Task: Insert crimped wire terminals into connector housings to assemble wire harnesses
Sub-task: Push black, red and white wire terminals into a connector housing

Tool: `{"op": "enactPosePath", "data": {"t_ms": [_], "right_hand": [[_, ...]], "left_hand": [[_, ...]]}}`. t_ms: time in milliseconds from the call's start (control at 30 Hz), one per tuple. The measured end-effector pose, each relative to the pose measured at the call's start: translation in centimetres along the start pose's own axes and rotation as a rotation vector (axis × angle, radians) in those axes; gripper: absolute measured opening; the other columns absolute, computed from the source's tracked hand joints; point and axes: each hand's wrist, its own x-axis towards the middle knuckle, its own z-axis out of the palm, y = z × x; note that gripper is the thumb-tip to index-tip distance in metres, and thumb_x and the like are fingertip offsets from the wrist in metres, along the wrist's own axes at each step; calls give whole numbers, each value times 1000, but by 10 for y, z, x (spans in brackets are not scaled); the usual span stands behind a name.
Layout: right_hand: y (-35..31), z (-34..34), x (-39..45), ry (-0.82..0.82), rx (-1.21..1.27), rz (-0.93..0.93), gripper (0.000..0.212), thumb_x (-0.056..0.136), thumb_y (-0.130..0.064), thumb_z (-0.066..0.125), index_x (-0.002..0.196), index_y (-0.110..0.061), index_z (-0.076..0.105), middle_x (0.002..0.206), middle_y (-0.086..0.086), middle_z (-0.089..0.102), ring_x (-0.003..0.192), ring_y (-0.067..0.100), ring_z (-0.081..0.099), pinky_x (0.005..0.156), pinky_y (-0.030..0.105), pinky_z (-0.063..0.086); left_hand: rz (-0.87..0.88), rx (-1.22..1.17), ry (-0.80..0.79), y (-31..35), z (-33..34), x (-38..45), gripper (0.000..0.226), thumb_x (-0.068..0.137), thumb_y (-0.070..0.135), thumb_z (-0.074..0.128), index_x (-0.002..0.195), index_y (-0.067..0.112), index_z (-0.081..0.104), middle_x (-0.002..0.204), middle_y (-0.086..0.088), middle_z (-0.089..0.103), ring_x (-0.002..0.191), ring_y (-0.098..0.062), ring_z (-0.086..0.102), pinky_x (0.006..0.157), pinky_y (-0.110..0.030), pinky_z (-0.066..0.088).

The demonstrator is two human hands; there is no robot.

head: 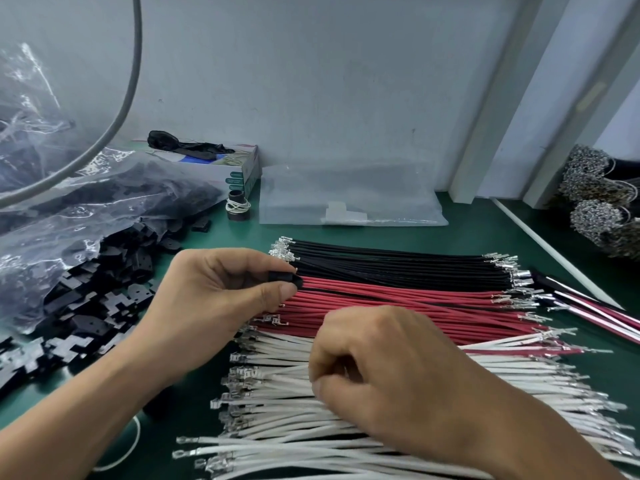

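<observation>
A: Green bench (460,223) under us, pale wall (329,81) behind it. Nearest the camera, the white wires (277,441) lie side by side, metal terminals on their ends.

B: And the right hand (391,372) sits right on top of them, fingers curled down into the row. Whether that grip actually has a wire, I cannot tell; the fingertips are hidden.

A: Left hand (214,299) is clearer. Thumb and fingers pinch a small black connector housing (285,278), held just over the near edge of the red wires (398,306).

B: Beyond the red row, the black wires (398,263), the same silver terminals at both ends. A few finished red, white and black leads (595,313) trail off at the right.

A: Left side, a heap of black housings (104,299) spilling out of a clear plastic bag (52,209).

B: Further back, a small black roll (238,206) with rubber bands round it, then a flat clear bag (349,199) against the wall.

A: Any writing?

B: The box (242,168) behind the roll has green label patches on its side, but the print is too blurred to read. Far right, bundles of terminals (595,202) stacked up.
</observation>
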Motion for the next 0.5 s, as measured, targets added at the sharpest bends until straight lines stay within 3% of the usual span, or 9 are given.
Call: {"op": "enactPosePath", "data": {"t_ms": [167, 300, 500], "right_hand": [[22, -17, 2, 200, 340, 155, 11, 92, -24, 66, 85, -32, 68, 75, -14, 67, 62, 2, 58, 56, 17, 45], [31, -11, 3, 406, 48, 200, 12, 91, -29, 62, 83, -36, 64, 84, -20, 63, 82, 2, 60, 64, 19, 45], [26, -3, 6, 547, -60, 106, 7, 87, -33, 61, 83, -35, 67, 80, -18, 59, 76, 6, 59, 63, 30, 50]], "left_hand": [[-23, -34, 3, 1, 0, 0, 29, 61, 25, 86, 89, 20, 84, 80, -15, 78, 68, -23, 72, 67, -24, 59], [-26, -38, -7, 0, -1, 0, 27, 62, 21, 87, 89, 20, 84, 81, -17, 78, 69, -22, 72, 69, -24, 60], [-15, -59, -31, 1, -1, -1, 27, 62, 18, 86, 89, 18, 84, 82, -17, 78, 68, -22, 72, 68, -21, 61]]}}
